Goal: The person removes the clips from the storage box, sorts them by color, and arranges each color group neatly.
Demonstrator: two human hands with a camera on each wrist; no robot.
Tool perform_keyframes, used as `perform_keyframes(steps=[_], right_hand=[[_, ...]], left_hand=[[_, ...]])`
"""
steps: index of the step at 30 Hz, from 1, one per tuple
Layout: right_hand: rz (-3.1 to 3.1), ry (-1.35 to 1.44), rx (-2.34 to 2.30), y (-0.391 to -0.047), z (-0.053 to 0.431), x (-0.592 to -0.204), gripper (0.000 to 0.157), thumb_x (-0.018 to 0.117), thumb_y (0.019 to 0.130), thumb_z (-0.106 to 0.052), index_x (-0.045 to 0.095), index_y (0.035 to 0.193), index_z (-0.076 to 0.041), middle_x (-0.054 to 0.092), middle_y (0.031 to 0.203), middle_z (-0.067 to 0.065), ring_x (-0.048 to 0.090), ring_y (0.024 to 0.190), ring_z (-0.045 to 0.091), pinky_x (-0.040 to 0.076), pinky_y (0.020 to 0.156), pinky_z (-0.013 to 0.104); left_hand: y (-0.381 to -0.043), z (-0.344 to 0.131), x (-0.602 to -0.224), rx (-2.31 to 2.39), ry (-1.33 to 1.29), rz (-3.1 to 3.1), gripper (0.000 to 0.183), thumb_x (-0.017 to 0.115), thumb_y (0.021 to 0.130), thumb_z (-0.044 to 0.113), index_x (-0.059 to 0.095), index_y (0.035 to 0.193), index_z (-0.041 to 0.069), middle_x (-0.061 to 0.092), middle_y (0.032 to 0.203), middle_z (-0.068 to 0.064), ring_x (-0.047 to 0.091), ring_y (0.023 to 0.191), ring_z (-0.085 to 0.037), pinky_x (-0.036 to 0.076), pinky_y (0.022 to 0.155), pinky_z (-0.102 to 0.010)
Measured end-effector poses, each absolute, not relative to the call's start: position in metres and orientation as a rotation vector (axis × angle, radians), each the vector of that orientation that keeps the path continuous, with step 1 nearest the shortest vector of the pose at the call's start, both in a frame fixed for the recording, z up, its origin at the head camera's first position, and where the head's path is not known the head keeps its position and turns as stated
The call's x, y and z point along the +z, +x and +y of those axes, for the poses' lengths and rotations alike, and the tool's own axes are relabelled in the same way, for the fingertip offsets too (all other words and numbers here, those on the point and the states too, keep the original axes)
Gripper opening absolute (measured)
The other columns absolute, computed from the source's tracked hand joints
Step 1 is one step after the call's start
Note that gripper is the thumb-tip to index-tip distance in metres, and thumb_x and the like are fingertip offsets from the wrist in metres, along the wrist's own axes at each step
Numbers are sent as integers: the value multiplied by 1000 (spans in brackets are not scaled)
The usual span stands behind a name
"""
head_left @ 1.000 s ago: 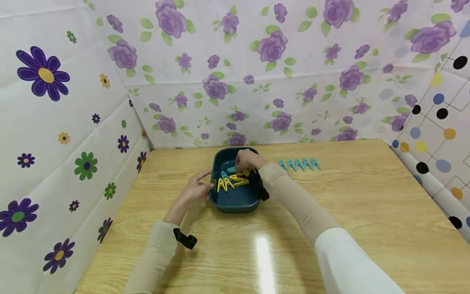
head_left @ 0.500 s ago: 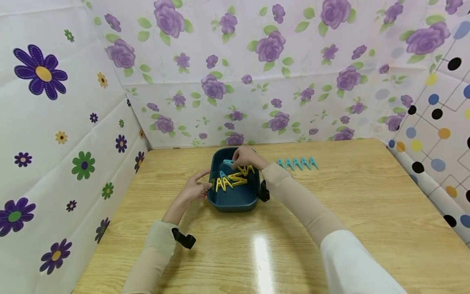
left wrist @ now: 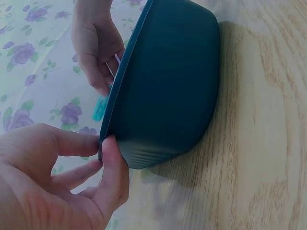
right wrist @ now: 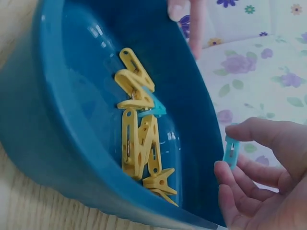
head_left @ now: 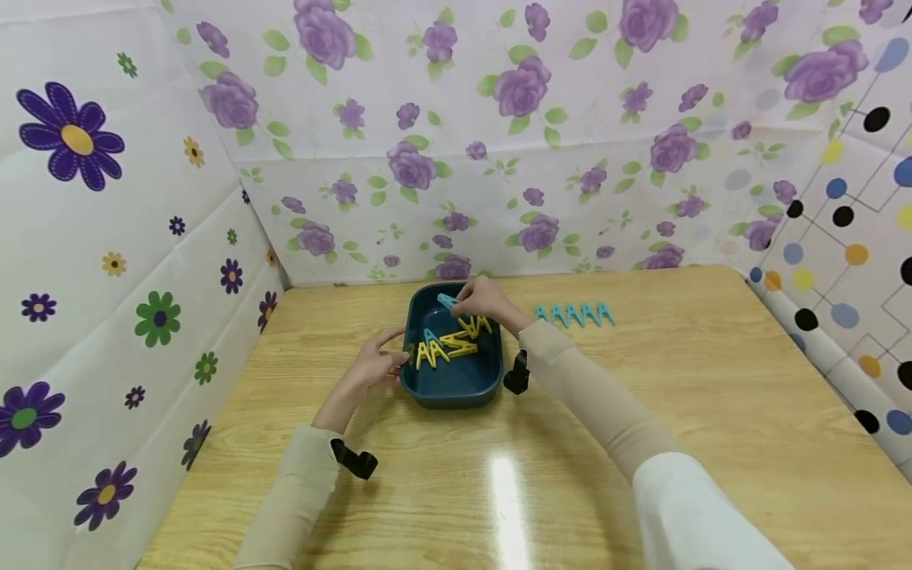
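Observation:
A dark blue plastic basin stands on the wooden table. Its left rim is pinched between thumb and fingers of my left hand. Above the basin's far part, my right hand holds a light blue clothespin between thumb and fingers. Inside the basin lie several yellow clothespins in a loose heap. Among them is one blue clothespin, partly covered by the yellow ones.
Right of the basin, several blue clothespins stand in a neat row on the table. Flowered cloth hangs behind the table, with more patterned cloth at both sides.
My right hand has lifted the light blue clothespin up from the basin's floor to about rim height. My left hand has stayed at the left rim.

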State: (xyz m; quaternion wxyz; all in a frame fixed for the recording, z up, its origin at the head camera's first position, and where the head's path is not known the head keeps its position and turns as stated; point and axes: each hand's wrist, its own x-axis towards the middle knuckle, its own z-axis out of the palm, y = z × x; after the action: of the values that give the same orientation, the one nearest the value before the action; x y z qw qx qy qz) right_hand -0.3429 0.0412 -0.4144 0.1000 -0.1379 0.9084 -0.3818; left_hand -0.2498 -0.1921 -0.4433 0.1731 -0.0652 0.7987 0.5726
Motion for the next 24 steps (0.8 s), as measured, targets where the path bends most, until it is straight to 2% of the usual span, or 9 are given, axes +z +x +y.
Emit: perform_keyframes(steps=[5, 11, 18, 24], right_hand=[[2659, -347, -1230, -341, 47, -416, 25, 74, 84, -19, 72, 105, -4, 68, 110, 13, 66, 100, 31, 55, 84, 38], [2696, -334, -1259, -338, 50, -420, 28, 74, 85, -16, 70, 109, -4, 66, 115, 13, 62, 103, 27, 53, 88, 39], [2716, -465, -1263, -335, 51, -429, 27, 76, 84, -17, 71, 107, -5, 68, 107, 12, 62, 98, 24, 53, 84, 36], [2690, -617, -1257, -334, 52, -431, 27, 75, 84, -19, 70, 108, -7, 69, 108, 11, 63, 101, 24, 53, 86, 37]], left_hand=[[-250, -192, -442, 1612, -183, 2265, 59, 56, 97, 10, 34, 150, 25, 64, 110, -20, 55, 63, -15, 53, 67, -36], [-250, -191, -442, 1615, -184, 2266, 60, 56, 97, 9, 35, 150, 23, 64, 102, -17, 55, 61, -14, 53, 66, -35], [-248, -190, -443, 1613, -174, 2281, 58, 55, 98, 11, 34, 151, 23, 60, 122, -24, 55, 64, -14, 54, 70, -37], [-247, -190, -444, 1606, -189, 2294, 57, 55, 98, 11, 35, 150, 26, 59, 123, -24, 55, 65, -15, 54, 69, -37]])
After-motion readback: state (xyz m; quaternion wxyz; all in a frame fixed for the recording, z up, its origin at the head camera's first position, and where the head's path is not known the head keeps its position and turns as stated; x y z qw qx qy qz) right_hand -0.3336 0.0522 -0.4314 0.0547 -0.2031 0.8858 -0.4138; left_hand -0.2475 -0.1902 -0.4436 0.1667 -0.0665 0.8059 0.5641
